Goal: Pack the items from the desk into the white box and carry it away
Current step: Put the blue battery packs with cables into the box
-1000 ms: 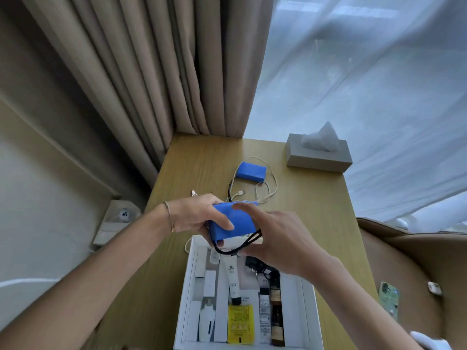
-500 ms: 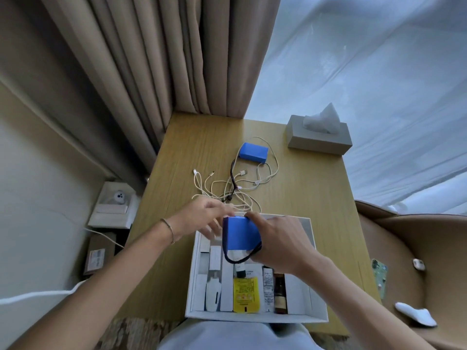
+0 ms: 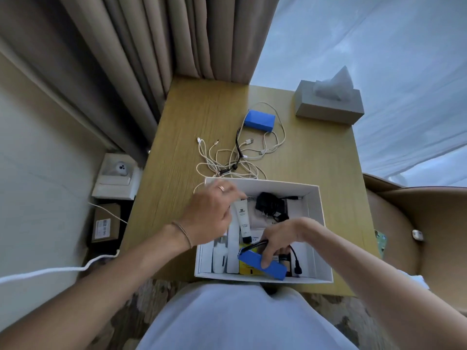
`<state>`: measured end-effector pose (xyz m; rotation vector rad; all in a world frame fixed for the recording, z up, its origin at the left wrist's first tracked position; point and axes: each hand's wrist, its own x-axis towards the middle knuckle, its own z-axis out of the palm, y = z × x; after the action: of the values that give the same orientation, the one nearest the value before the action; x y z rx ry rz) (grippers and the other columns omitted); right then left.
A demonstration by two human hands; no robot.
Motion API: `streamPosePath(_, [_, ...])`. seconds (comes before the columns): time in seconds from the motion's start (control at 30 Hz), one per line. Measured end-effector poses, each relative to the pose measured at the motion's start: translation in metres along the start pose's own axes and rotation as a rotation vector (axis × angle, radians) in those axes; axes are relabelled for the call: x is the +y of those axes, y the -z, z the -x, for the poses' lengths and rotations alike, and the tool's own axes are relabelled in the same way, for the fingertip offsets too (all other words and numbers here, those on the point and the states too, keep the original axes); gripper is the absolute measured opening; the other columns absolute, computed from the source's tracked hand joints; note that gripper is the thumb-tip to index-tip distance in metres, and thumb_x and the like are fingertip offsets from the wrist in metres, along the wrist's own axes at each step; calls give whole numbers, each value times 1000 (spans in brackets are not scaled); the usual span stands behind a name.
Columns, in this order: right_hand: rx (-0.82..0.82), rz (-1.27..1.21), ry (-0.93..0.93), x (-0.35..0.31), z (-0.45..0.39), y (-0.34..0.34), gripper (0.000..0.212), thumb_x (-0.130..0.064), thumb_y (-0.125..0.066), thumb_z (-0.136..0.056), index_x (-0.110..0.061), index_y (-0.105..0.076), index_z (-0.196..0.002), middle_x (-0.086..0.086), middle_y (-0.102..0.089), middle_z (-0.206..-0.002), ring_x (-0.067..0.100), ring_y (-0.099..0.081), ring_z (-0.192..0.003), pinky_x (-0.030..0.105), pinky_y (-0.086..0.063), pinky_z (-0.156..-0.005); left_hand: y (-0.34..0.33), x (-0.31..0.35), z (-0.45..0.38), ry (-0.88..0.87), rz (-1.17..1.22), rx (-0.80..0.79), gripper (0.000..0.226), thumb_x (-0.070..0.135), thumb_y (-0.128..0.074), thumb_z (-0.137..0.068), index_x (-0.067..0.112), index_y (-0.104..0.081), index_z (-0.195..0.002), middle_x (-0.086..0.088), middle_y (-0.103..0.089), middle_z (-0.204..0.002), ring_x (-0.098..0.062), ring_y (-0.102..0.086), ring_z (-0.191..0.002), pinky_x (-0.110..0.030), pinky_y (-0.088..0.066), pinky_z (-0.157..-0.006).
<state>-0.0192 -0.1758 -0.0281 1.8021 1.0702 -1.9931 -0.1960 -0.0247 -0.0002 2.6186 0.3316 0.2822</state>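
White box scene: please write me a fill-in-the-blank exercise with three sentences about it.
1. The right hand holds a ____ battery pack inside the white box.
2. A second battery pack lies on the ____.
3. The tangled white cables lie ____ the box.

Missing words: blue; desk; outside

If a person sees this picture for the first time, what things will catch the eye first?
First, the right hand holding a blue battery pack low in the white box at the desk's near edge, while the left hand hovers over the box's left side. Next, a second blue pack lies further back on the desk among tangled white cables, with a grey tissue box at the far right corner.
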Motion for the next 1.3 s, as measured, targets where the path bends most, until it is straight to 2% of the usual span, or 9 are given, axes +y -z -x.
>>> streamPosePath(0.1, [-118,-100,19,2,-5,6,20,-29,-75,-86,-13,-65,-93,-3,-46,-66,11,-38,-56,21,-33,-55,-7,22,4,133,402,-681,74,27,-63,-77,45,-37,-143,13,-60,-115,12,-57,-85,-8,-47,-69])
streamPosePath(0.13, [-160,-141,27,2,-5,8,17,-28,-74,-85,-15,-64,-89,-3,-44,-66,11,-37,-56,21,-32,-55,-14,26,5,115,389,-757,84,30,-69,-73,47,-31,-146,11,-61,-113,9,-58,-78,-7,-45,-61])
streamPosePath(0.27, [-182,-245,30,3,-6,8,22,-31,-74,-80,-17,-58,-87,1,-44,-70,12,-37,-59,22,-32,-56,-40,37,11,116,297,-579,79,30,-78,-70,39,-43,-140,5,-67,-104,-14,-63,-85,-31,-55,-71])
streamPosePath(0.53, [140,-97,49,12,-2,12,10,-30,-73,-87,-20,-70,-90,-1,-67,-79,10,-61,-62,25,-52,-65,-63,32,11,404,385,-630,34,38,-82,-71,27,-64,-97,16,-57,-84,-5,-54,-74,-18,-38,-60])
streamPosePath(0.73, [325,-50,-4,18,-6,7,17,-20,-68,-90,-7,-71,-100,14,-75,-88,21,-68,-68,32,-58,-69,-79,31,2,522,350,-718,24,36,-77,-82,23,-64,-97,8,-60,-90,-8,-55,-78,-18,-40,-60])
streamPosePath(0.9, [697,197,33,25,0,-1,7,-12,-63,-86,-15,-67,-80,4,-69,-78,23,-61,-71,32,-46,-54,-83,32,4,473,119,-544,34,43,-81,-75,20,-68,-97,3,-67,-91,-17,-62,-83,-30,-52,-68])
streamPosePath(1.03, [889,258,-81,29,2,-8,16,-12,-56,-89,-11,-68,-78,8,-65,-72,31,-62,-66,31,-45,-50,-76,33,3,456,53,-366,24,42,-63,-92,21,-68,-103,0,-69,-87,-20,-63,-81,-27,-41,-63])
streamPosePath(1.17, [998,299,-133,30,3,-13,17,-17,-56,-91,-10,-64,-78,3,-50,-63,26,-49,-55,29,-37,-50,-71,32,-3,376,-183,-441,30,34,-50,-102,15,-72,-101,-8,-69,-98,-26,-65,-94,-31,-49,-72])
streamPosePath(1.3, [1060,224,-82,30,15,-8,24,-15,-50,-91,-12,-67,-75,5,-62,-68,28,-59,-60,33,-51,-54,-70,32,-9,307,-328,-517,27,30,-49,-102,13,-70,-102,-7,-68,-101,-27,-65,-95,-30,-43,-70])
